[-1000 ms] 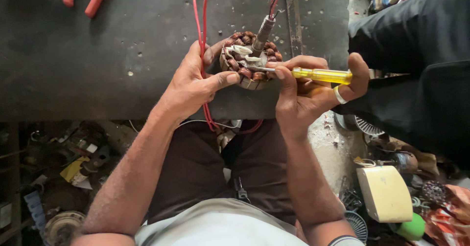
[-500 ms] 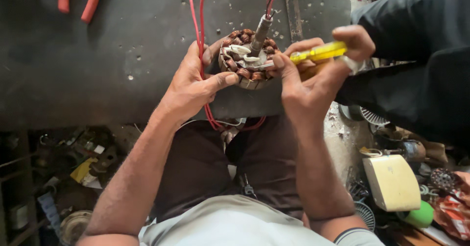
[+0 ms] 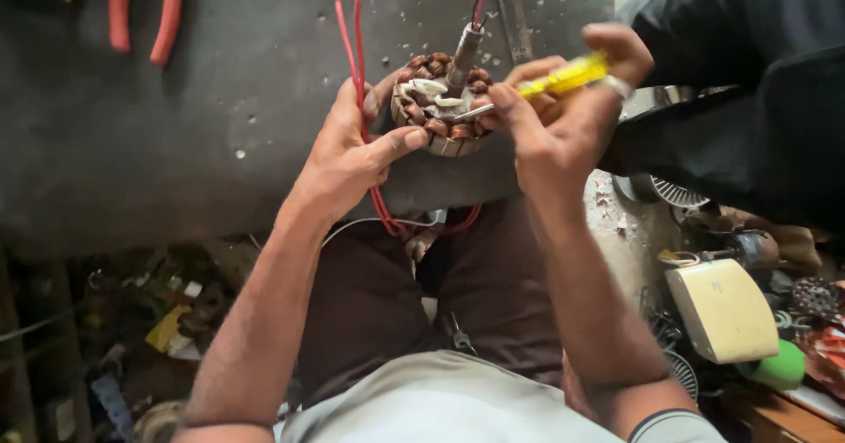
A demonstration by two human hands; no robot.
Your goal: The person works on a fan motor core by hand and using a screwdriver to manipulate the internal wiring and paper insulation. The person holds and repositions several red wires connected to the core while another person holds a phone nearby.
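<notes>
While left fingers [image 3: 352, 157] grip the stator [image 3: 440, 108], right fingers [image 3: 550, 130] clamp a screwdriver [image 3: 563, 77] near red-handled pliers [image 3: 141, 11].

one head-worn camera, looking steeply down, close over lap and dark workbench [image 3: 176, 143] edge, single view

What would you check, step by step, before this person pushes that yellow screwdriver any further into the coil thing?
1. Left hand braces the wound stator: ok, thumb on its rim.
2. Right hand grips the yellow-handled screwdriver: ok.
3. Metal tip sits on the windings, not on fingers: cannot tell, tip partly hidden.
4. Red wires away from the tip: ok, they run by the left hand.
5. Stator rests on the dark bench: cannot tell.
</notes>
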